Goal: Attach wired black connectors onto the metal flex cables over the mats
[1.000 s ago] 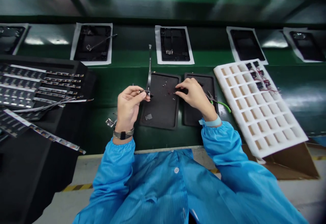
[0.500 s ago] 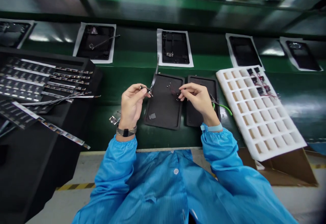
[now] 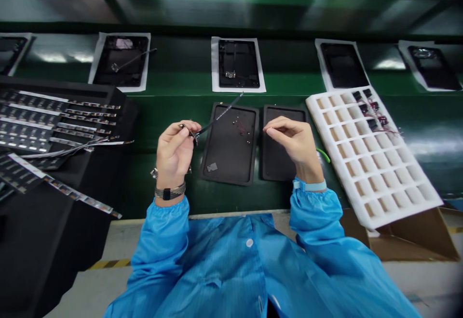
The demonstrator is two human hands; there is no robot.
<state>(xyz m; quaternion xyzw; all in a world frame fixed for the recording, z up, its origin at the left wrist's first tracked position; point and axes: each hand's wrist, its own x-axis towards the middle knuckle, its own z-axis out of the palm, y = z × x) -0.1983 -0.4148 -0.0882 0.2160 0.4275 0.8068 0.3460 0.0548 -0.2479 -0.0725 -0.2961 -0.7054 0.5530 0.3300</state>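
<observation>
My left hand point(image 3: 176, 154) pinches a small circuit board point(image 3: 189, 132) between thumb and fingertips. From the board a dark flat ribbon cable point(image 3: 220, 114) slants up and right over a black tray point(image 3: 231, 161). Inside that tray lie tiny parts with thin red wires point(image 3: 240, 127) and a small grey rectangular piece point(image 3: 211, 167). My right hand point(image 3: 294, 144) is above a second black tray point(image 3: 277, 166), thumb and fingertips pressed together. Whatever is between them is too small to make out. Another small board point(image 3: 154, 173) is partly hidden behind my left wrist.
Along the green bench lie tablet-like black panels point(image 3: 238, 62) on white sheets. On the right, a white foam tray point(image 3: 390, 164) holds several small black parts in its far cells. Strips of ribbon cables point(image 3: 90, 120) cover a black box at left. A green handle point(image 3: 323, 155) shows beside my right hand.
My left hand has shifted left with the board, and the ribbon cable now slants right instead of standing upright. My right hand has moved right, away from the wired parts, its fingertips drawn together.
</observation>
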